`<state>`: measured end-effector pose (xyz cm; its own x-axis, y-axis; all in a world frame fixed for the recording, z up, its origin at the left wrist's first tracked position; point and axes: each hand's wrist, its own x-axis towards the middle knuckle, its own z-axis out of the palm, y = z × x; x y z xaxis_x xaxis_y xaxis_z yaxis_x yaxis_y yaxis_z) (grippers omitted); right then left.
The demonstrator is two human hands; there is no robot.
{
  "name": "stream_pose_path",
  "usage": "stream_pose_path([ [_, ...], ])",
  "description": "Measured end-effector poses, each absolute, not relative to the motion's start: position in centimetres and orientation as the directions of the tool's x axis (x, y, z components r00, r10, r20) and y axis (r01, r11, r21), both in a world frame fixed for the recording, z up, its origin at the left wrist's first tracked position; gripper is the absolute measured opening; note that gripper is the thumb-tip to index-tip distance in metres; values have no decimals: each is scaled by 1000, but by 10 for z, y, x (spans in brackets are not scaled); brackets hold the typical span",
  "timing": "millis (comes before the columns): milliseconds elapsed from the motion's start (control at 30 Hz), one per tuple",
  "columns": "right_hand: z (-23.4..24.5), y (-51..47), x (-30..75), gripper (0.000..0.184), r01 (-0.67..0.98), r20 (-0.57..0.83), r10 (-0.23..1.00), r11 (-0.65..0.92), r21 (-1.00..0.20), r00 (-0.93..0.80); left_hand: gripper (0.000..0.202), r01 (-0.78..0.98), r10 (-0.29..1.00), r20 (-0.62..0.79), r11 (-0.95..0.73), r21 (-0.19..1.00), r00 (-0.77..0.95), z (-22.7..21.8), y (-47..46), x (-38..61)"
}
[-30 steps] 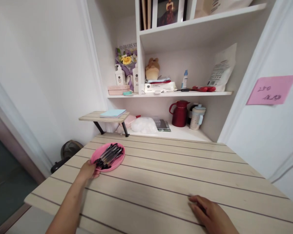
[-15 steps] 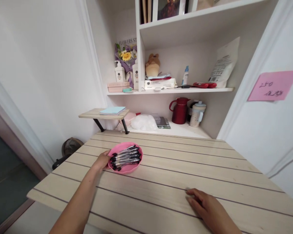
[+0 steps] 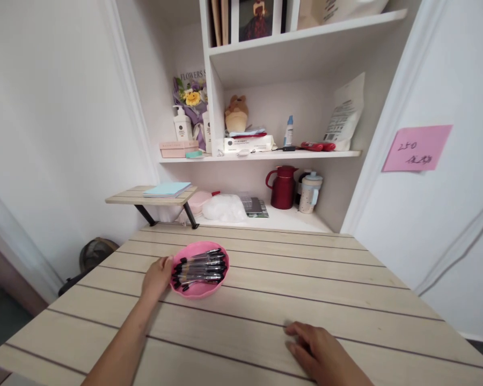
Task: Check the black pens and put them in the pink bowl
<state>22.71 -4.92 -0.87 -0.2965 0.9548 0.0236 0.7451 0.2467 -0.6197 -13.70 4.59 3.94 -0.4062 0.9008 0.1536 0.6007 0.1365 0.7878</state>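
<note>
A round pink bowl (image 3: pixel 201 294) with a wavy rim stands on the slatted wooden table (image 3: pixel 257 300). Inside it lies a pile of several clear pens (image 3: pixel 203 268) with black caps, roughly side by side. My left hand (image 3: pixel 156 277) is closed at the bowl's left rim, thumb at the edge; its other fingers are mostly hidden. To the right of the bowl and nearer to me, my right hand (image 3: pixel 316 348) rests low over the tabletop, holding nothing, its fingers loosely bent and the thumb apart from them.
A small raised stand (image 3: pixel 145 197) with light-blue paper (image 3: pixel 167 189) is at the table's far left. Behind the table, the white shelving holds a red jug (image 3: pixel 283 187), a speckled cup (image 3: pixel 309 194) and a plastic bag (image 3: pixel 224 208). A pink note (image 3: pixel 417 148) is on the right wall.
The head view has shifted, so the shelves sit lower and further left in the picture. My left hand stays at the bowl's rim, and my right hand remains over the table.
</note>
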Motion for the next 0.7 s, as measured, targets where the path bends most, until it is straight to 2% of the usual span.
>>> stream_pose_path([
  [100, -9, -49, 230, 26, 748, 36, 948, 272, -606, -316, 27, 746, 824, 415, 13, 666, -385, 42, 21, -122],
  [133, -8, -50, 231, 26, 745, 47, 945, 285, -603, -324, 28, 795, 811, 494, -62, 604, -312, 39, 11, -112],
  [200, -8, -50, 232, 26, 738, 61, 938, 307, -601, -341, 30, 832, 836, 542, -241, 500, -83, 31, -7, -86],
  [267, -7, -51, 233, 25, 730, 67, 933, 320, -604, -354, 31, 819, 859, 487, -387, 424, 154, 20, -22, -58],
  [333, -7, -51, 233, 23, 721, 71, 929, 329, -610, -363, 30, 788, 852, 371, -499, 359, 370, 10, -31, -33],
  [433, -7, -50, 231, 19, 714, 78, 922, 345, -609, -380, 25, 732, 791, 228, -612, 301, 567, 1, -38, -13],
  [567, -3, -44, 227, 12, 685, 104, 921, 351, -639, -375, 29, 729, 797, 186, -601, 327, 574, 2, -37, -4],
  [633, 4, -37, 225, 11, 642, 151, 929, 345, -684, -338, 36, 703, 818, 178, -565, 432, 547, 9, -33, 3],
  [700, 15, -29, 225, 19, 565, 210, 940, 330, -756, -268, 43, 644, 849, 187, -503, 576, 495, 21, -24, 16],
])
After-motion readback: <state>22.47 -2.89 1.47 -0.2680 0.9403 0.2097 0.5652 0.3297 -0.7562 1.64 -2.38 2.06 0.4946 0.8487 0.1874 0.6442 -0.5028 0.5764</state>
